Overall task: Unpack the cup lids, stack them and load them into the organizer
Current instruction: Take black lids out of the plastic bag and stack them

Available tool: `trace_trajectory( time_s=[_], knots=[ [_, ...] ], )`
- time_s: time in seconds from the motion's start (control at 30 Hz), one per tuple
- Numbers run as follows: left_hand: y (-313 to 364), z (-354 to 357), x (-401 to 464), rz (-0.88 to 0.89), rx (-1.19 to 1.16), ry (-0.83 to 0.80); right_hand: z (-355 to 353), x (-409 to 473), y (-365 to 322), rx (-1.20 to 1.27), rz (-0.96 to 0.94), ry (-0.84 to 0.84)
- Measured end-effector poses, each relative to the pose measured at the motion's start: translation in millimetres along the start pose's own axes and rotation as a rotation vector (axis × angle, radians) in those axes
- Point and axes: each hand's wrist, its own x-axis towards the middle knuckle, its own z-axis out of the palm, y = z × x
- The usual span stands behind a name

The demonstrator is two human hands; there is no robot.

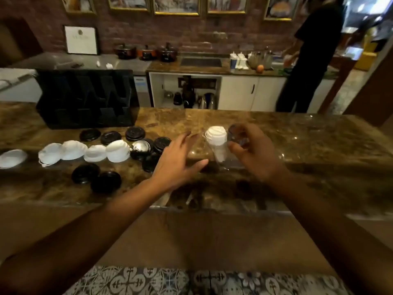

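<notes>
A brown marbled tabletop [276, 133] runs across the view, and both bare forearms reach over it. Far to the left of the left hand, at the back edge, stands the black organizer [85, 99], its slots dark and hard to read. Between the organizer and the left hand lie the loose lids: a row of white lids [95, 153], overlapping one another, and black lids [110, 137] scattered behind, beside and in front of that row (one of them carries a bright glare).

The left hand [180, 160] hovers just above the tabletop with fingers spread and palm down, gripping nothing; the nearest black lids sit just under its fingertips' left side. Just to its right, between the two hands, a short stack of white lids [215, 136] stands inside a clear plastic sleeve [221, 156]. The right hand [253, 154] is curled around the sleeve's right side, fingers bent at the top; motion blur hides exactly where the fingers pinch the plastic.

Beyond the tabletop a person in dark clothes [312, 60] stands at a back counter.
</notes>
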Motion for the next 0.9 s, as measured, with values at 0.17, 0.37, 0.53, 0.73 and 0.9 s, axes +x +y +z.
trace_trajectory(
  time_s=[0.17, 0.37, 0.53, 0.73, 0.9],
  knots=[
    [21.9, 38.2, -0.3, 0.046, 0.035, 0.049, -7.1, -47.6, 29.7, 0.071, 0.093, 0.100],
    [42.5, 81.7, 19.4, 0.122, 0.201, -0.015, -11.3, -77.2, 79.7, 0.020, 0.196, -0.171],
    [47.5, 98.5, 50.8, 0.185, 0.181, 0.006, -12.6, -63.2, 103.4, -0.036, -0.005, -0.264],
    [45.0, 90.3, 77.8, 0.113, 0.100, -0.008, -2.3, -32.5, 139.1, 0.023, -0.038, -0.204],
    [46.4, 89.9, 80.7, 0.052, 0.060, -0.131, 2.1, -9.4, 159.1, 0.224, -0.065, -0.112]
  ],
)
